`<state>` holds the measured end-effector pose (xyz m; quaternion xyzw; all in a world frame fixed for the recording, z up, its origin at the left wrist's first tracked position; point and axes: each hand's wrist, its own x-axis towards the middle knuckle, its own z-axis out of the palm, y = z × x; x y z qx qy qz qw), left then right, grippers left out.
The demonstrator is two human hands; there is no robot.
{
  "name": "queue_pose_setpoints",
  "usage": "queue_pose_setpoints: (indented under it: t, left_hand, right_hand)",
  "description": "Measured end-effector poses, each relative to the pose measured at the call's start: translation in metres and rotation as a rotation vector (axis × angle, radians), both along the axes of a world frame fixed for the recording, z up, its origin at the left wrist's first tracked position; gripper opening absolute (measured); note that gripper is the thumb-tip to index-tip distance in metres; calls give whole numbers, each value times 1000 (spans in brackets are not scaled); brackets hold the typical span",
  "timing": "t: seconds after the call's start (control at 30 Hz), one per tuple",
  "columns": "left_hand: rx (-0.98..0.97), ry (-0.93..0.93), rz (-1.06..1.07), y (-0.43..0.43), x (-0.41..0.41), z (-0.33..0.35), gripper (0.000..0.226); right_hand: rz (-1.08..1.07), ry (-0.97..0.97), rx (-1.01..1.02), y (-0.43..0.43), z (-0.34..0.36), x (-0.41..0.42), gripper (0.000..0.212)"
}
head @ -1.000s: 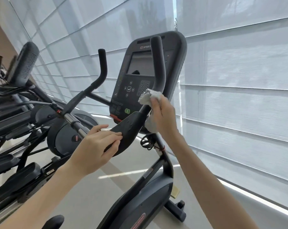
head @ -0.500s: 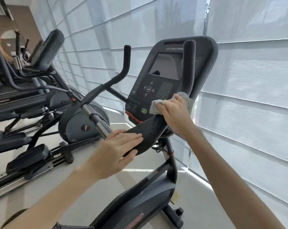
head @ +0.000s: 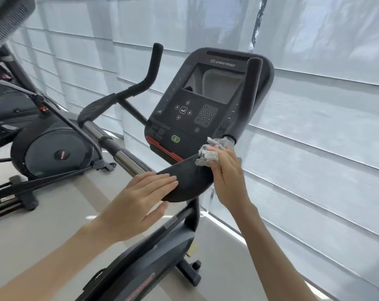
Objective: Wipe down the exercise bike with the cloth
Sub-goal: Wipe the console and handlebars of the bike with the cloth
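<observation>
The black exercise bike fills the middle of the view, with its console [head: 197, 109] facing me. Its right handlebar [head: 248, 98] rises in front of the console's right side. My right hand [head: 227, 172] is shut on a crumpled grey-white cloth [head: 208, 154] and presses it against the handlebar's lower bend, just above the black elbow pad [head: 188, 181]. My left hand [head: 140, 198] lies flat on the near left edge of that pad, fingers together and straight, thumb below the pad.
The bike's left handlebar [head: 149, 77] stands up to the left of the console. Another machine [head: 51, 148] stands close on the left, and a third console [head: 8, 18] pokes in at the top left. White window blinds [head: 318, 131] run along the right and back.
My right hand has slid the cloth down the right handlebar toward the elbow pad. My view has moved closer and swung left. The left hand stays on the pad's edge.
</observation>
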<state>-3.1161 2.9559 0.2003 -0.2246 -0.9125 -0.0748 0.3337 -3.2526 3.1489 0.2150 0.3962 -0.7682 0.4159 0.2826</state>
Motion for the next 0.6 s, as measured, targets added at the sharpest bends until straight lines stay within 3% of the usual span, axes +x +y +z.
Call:
queue_pose_setpoints:
  t: [0.2,0.4,0.5,0.6]
  left_hand:
    - [34,65,-70,-21,-1,-14,39]
    - [22,94,-90,-32,-2,-24,39]
    - [11,97,-105,-36,-3,-25,39]
    - [21,118,-108,-37,-4,-24,40]
  right_hand:
    - [-77,51,-13,-10,-15,41,27]
    - [-86,-30,-66,-22,-23,79,32]
    - [-141,-315,-312,-20,-9,83,37]
    - [-214,-351,-528,-16,32,60,38]
